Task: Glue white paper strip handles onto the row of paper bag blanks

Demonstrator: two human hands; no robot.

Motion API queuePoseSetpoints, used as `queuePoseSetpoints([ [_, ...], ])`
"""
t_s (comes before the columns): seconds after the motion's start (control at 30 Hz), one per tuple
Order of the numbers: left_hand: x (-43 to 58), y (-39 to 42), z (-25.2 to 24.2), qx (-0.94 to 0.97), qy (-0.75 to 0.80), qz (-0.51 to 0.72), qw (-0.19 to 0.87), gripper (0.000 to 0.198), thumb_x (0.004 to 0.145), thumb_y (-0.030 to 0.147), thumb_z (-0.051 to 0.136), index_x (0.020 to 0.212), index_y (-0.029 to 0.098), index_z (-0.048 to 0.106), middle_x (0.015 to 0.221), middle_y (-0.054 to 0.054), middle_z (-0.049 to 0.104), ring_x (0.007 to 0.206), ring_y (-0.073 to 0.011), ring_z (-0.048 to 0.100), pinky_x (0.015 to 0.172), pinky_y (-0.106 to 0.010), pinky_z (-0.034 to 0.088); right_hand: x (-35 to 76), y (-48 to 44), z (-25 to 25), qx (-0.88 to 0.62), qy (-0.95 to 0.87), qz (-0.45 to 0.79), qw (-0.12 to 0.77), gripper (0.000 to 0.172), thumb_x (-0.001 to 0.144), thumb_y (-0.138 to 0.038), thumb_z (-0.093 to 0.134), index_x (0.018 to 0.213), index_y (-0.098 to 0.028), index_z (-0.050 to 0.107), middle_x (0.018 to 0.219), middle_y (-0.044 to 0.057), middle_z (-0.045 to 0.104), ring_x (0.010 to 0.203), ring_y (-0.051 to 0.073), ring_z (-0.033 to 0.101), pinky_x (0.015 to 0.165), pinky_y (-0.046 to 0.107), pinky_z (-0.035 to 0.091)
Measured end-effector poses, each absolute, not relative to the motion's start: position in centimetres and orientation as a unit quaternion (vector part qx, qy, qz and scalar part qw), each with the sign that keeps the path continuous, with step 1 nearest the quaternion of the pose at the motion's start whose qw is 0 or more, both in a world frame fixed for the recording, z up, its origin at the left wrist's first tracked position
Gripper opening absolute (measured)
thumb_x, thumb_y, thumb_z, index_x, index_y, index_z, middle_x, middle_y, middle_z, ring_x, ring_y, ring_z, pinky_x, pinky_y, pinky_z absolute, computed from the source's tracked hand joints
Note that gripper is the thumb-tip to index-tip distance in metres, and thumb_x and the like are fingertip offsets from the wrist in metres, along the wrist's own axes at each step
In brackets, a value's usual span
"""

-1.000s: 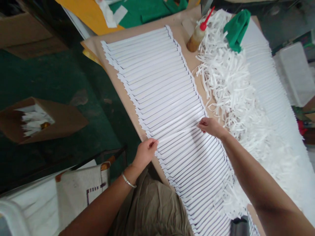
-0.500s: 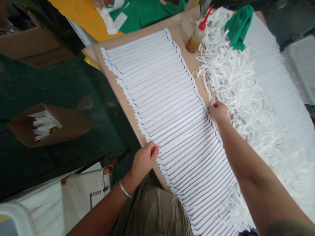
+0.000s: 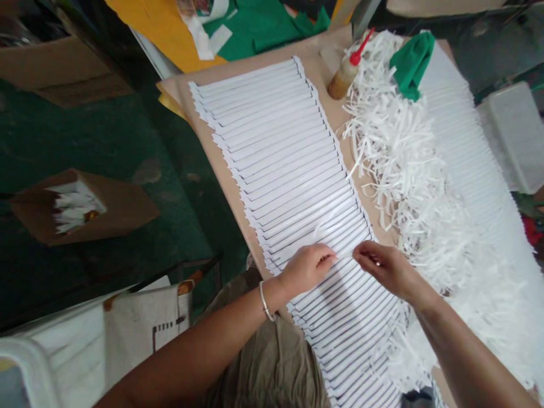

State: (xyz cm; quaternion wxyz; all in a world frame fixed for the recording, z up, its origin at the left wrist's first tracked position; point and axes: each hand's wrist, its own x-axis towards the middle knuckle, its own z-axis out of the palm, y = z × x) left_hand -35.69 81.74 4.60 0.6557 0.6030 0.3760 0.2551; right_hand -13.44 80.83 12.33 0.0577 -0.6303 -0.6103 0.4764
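Note:
Overlapping white pieces with dark edges (image 3: pixel 280 136) lie in a long row on the brown board (image 3: pixel 212 153). Over the row's middle, my left hand (image 3: pixel 308 266) is closed in a pinch on a thin white strip (image 3: pixel 345 255). My right hand (image 3: pixel 382 266) is just to the right, its fingers pinched at the strip's other end. A small faint white strip end shows above my left hand. A heap of white strips (image 3: pixel 408 136) lies to the right of the row.
A glue bottle with a red nozzle (image 3: pixel 343 76) lies near the board's far edge. Green cloth (image 3: pixel 412 65) rests on the strips. A second white row (image 3: pixel 463 124) is at the right. An open cardboard box (image 3: pixel 123 209) stands lower left.
Both hands have left the row's two edges and come together over its middle, with a white strip now between them. The view has shifted slightly.

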Motion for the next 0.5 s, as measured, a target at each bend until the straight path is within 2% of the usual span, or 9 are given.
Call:
queuePoseSetpoints([
  [0.07,-38.0,81.7,3.2,0.545,0.436,0.245,0.673,0.024,0.093,0.034,0.054,0.088,0.017,0.07,0.065,0.0,0.063,0.056,-0.0132,0.059,0.058,-0.025,0.048,-11.2,82.2,11.8,-0.657,-0.567,0.488,0.095,0.032,0.092,-0.05,0.063,0.086,-0.019,0.065,0.07,0.001,0.063,0.061,0.012,0.053,0.055,0.024,0.04],
  [0.2,-43.2,81.0,0.2,0.434,0.561,0.255,0.657,0.026,0.089,0.041,0.058,0.091,0.017,0.07,0.055,0.004,0.056,0.048,-0.012,0.054,0.051,-0.023,0.042,-7.7,85.5,8.9,-0.692,-0.503,0.495,0.151,0.042,0.083,-0.059,0.071,0.079,-0.019,0.063,0.057,-0.004,0.051,0.052,0.009,0.041,0.049,0.024,0.032],
  [0.3,-44.8,80.5,-0.9,0.382,0.618,0.265,0.634,0.028,0.088,0.045,0.06,0.086,0.018,0.068,0.048,0.005,0.052,0.045,-0.012,0.052,0.05,-0.022,0.04,-7.3,88.4,6.2,-0.699,-0.512,0.468,0.174,0.042,0.079,-0.06,0.074,0.077,-0.019,0.064,0.061,-0.002,0.057,0.055,0.01,0.046,0.053,0.025,0.037],
  [0.4,-44.0,81.0,-0.8,0.356,0.637,0.281,0.624,0.028,0.087,0.046,0.062,0.079,0.019,0.063,0.047,0.005,0.051,0.043,-0.0105,0.049,0.047,-0.021,0.038,-8.0,92.5,3.6,-0.667,-0.568,0.429,0.219,0.042,0.081,-0.061,0.071,0.087,-0.02,0.067,0.093,0.006,0.073,0.077,0.015,0.061,0.071,0.03,0.05],
  [0.5,-41.7,82.8,0.0,0.341,0.631,0.311,0.623,0.025,0.087,0.042,0.06,0.078,0.019,0.061,0.052,0.005,0.054,0.041,-0.0089,0.048,0.045,-0.021,0.036,-8.6,97.5,1.3,-0.632,-0.613,0.389,0.27,0.039,0.082,-0.059,0.067,0.09,-0.021,0.065,0.128,0.01,0.069,0.104,0.021,0.065,0.09,0.037,0.052],
])
